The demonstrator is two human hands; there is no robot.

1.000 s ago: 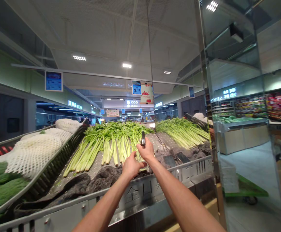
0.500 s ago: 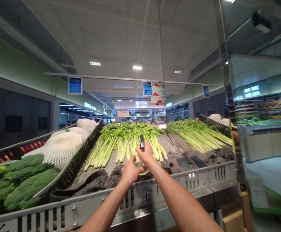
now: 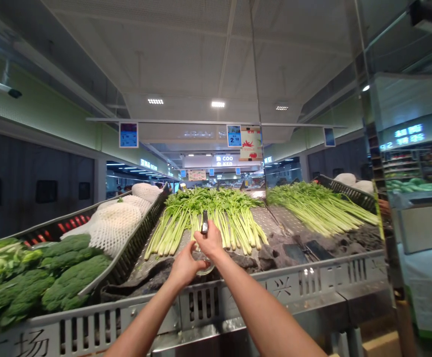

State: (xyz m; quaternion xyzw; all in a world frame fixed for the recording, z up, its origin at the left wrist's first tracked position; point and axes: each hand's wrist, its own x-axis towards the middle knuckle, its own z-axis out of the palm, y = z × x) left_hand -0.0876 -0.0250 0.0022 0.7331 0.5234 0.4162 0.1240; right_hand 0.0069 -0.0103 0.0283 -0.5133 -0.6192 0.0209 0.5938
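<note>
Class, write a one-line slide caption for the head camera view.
Left grip and right grip hold a black-topped bottle before spread celery, broccoli at left.

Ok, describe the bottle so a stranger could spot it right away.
Find the celery between the broccoli and the mirror. In front of it, left hand and right hand hold the bottle. Unlike anything green nearby, it is clear, topped with black.

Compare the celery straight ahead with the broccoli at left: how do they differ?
Shape: the celery has long, thin stalks with leafy tops; the broccoli has broad, rounded heads.
Colour: celery stalks are pale green; the broccoli heads are darker.
Arrangement: celery lies in rows, leaves toward the back; broccoli is heaped.
Shared: both are green vegetables on display.
</note>
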